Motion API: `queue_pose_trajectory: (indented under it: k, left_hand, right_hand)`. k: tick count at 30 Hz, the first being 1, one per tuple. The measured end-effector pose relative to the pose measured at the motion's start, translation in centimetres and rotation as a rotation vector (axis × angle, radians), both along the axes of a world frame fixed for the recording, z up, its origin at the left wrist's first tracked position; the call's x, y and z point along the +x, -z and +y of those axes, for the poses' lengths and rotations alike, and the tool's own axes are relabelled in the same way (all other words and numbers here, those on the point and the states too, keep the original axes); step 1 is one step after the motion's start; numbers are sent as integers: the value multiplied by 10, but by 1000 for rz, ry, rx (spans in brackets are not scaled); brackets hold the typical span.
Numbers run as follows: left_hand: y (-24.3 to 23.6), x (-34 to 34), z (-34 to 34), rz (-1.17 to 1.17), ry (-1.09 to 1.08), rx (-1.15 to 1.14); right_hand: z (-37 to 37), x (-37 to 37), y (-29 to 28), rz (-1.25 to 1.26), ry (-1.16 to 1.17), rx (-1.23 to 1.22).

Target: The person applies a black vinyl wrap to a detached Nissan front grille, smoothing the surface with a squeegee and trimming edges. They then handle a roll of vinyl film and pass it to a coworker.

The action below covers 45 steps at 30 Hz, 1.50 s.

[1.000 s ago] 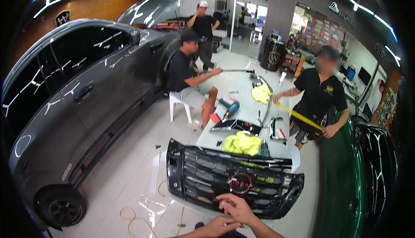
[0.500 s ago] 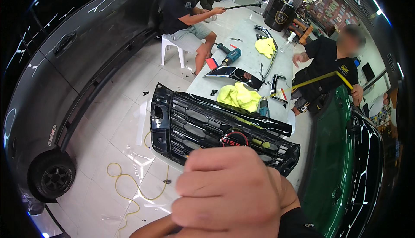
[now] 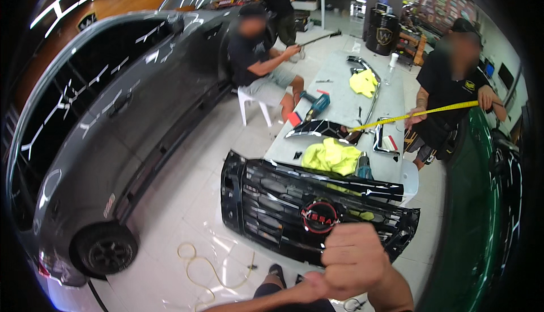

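Note:
My right hand [image 3: 354, 255] is raised as a closed fist in front of the black car grille [image 3: 272, 193]; what it holds, if anything, is hidden. My left hand [image 3: 315, 285] reaches in from the lower left and meets the right hand near its wrist, its fingers out of sight. Beyond both hands, the grille lies across the near end of the table [image 3: 334, 82], with a round red-lettered emblem [image 3: 318, 216] at its middle. Bright yellow cloth [image 3: 331, 156] lies just past the grille, beside a teal power tool [image 3: 364, 166].
A grey car [image 3: 119, 130] stands on the left, a green one [image 3: 481, 181] on the right. A seated person [image 3: 249, 45] holds a black strip. Another person [image 3: 447, 79] stretches a yellow measuring tape [image 3: 419, 112] over the table. A yellow hose [image 3: 211, 278] curls on the floor.
My fist has moved away from the camera and sits lower and further right in view. The standing person's tape, bent before, now runs straight to the black trim on the table.

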<state>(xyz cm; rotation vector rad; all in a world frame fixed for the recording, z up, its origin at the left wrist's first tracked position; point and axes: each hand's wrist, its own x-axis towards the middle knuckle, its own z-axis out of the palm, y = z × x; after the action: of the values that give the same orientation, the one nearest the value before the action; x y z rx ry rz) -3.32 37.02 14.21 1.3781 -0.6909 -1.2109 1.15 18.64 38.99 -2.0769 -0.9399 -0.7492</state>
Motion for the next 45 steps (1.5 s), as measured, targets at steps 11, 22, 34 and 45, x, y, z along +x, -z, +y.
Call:
queue_pose_trajectory:
  k: [11,22,34,45]
  left_hand:
    - [19,71,87,93,-276,255]
    - [-30,215,38,-536,-359,-275]
    - [56,272,120,-502,58,345]
    - [70,227,-78,-1044,203,131]
  right_hand:
    - [26,-103,237,942,663,756]
    - [111,136,23,308,-26,392]
    - [95,-91,198,828,1105,505]
    - [63,-81,211,838,782,1171]
